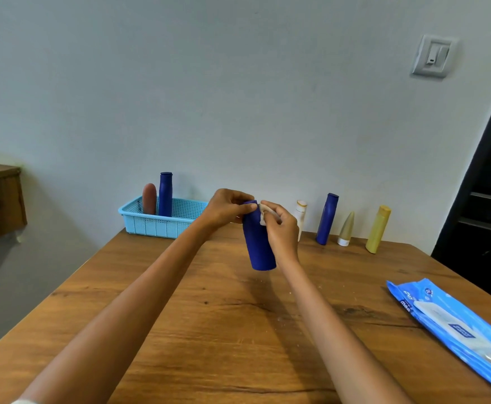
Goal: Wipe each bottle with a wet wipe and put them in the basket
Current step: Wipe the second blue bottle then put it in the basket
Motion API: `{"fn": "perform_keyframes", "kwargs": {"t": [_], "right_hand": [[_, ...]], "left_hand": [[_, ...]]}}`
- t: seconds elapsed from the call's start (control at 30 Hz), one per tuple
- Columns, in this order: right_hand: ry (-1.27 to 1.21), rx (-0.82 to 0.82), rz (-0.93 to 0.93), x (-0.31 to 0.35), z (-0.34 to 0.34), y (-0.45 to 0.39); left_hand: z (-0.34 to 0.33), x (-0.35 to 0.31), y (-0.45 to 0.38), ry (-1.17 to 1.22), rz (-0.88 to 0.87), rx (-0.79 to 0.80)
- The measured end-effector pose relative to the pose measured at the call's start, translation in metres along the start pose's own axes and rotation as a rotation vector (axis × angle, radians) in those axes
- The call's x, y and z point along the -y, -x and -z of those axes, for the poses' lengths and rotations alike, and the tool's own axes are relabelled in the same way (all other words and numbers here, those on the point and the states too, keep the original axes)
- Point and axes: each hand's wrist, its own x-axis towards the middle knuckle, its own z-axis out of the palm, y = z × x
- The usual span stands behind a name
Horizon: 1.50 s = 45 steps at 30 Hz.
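Left hand (227, 207) grips the dark-blue plastic bottle's (258, 243) cap above the wooden tabletop (209, 316); right hand (280, 228) pinches a crumpled white wipe (263, 212) against its neck; best rotate the bottle steadily, basket at ten o'clock.

Two bottles (159, 199) crowd the basket's (157, 225) left end.

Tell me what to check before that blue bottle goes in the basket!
1. Left hand holds the blue bottle near its top: ok.
2. Right hand pinches the wet wipe against the bottle: ok.
3. Whole bottle wiped: cannot tell.
4. Light blue basket has room beside the brown bottle and dark blue bottle: ok.
5. Way to the basket free: ok.
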Motion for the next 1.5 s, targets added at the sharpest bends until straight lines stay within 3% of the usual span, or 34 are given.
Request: {"fn": "perform_keyframes", "kwargs": {"t": [0.17,0.33,0.5,0.63,1.03,1.33,1.5], "right_hand": [[-0.127,0.132,-0.097,0.005,0.008,0.001],[0.046,0.244,-0.328,-0.010,0.013,0.004],[0.136,0.232,-0.504,-0.015,0.016,0.003],[0.019,0.177,-0.625,-0.022,0.017,0.008],[-0.434,0.021,-0.685,-0.024,0.016,0.003],[-0.597,0.011,-0.615,-0.006,-0.001,-0.005],[-0.595,-0.001,-0.521,0.021,-0.041,-0.034]], "left_hand": [[0.004,-0.007,0.000,0.021,-0.055,-0.017],[0.014,-0.003,-0.003,0.041,-0.059,-0.138],[0.019,0.003,-0.008,0.139,-0.035,-0.289],[0.020,0.010,-0.014,0.115,-0.052,-0.376],[0.018,0.010,-0.013,-0.070,-0.106,-0.426],[0.029,0.000,-0.011,-0.066,-0.112,-0.517],[0.067,-0.014,-0.035,-0.206,-0.146,-0.570]]}}
